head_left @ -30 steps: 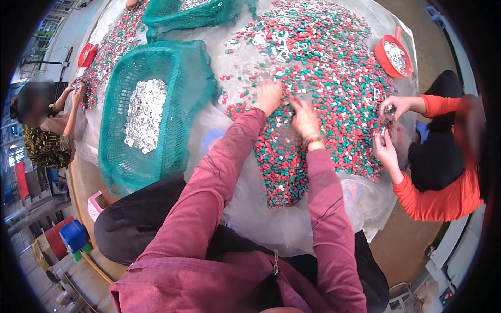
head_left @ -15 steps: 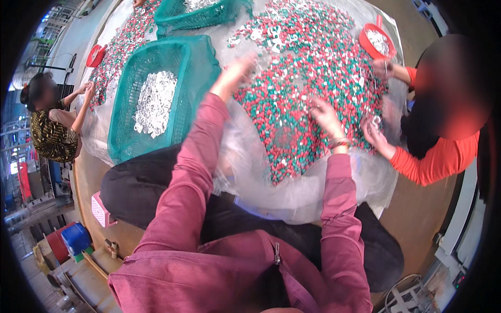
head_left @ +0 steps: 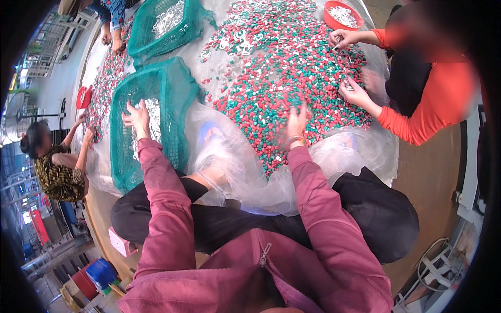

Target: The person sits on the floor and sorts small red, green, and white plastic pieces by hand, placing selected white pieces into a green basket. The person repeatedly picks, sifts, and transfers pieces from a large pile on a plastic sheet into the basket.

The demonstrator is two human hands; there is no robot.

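My left hand [head_left: 136, 119] is over the near green mesh basket [head_left: 121, 107], fingers spread, with nothing visible in it. Beneath it a heap of small white plastic pieces [head_left: 154, 119] lies in the basket, partly covered by the hand. In the middle of the sheet my right hand [head_left: 296, 124] reaches into a wide spread of small red, green and white pieces [head_left: 250, 112]. Its fingers are stretched out, and pieces near the fingertips are blurred by motion.
A second green basket [head_left: 136, 39] with white pieces stands farther back. Red bowls stand at the far right [head_left: 330, 20] and left [head_left: 83, 104]. To the right, a person in orange sleeves [head_left: 404, 125] handles pieces; others work at the left. Clear plastic sheeting [head_left: 224, 141] bunches before my legs.
My left hand has moved left from the pile's edge to over the near basket. My right hand has shifted left and slightly nearer within the pieces. The whole view has shifted too.
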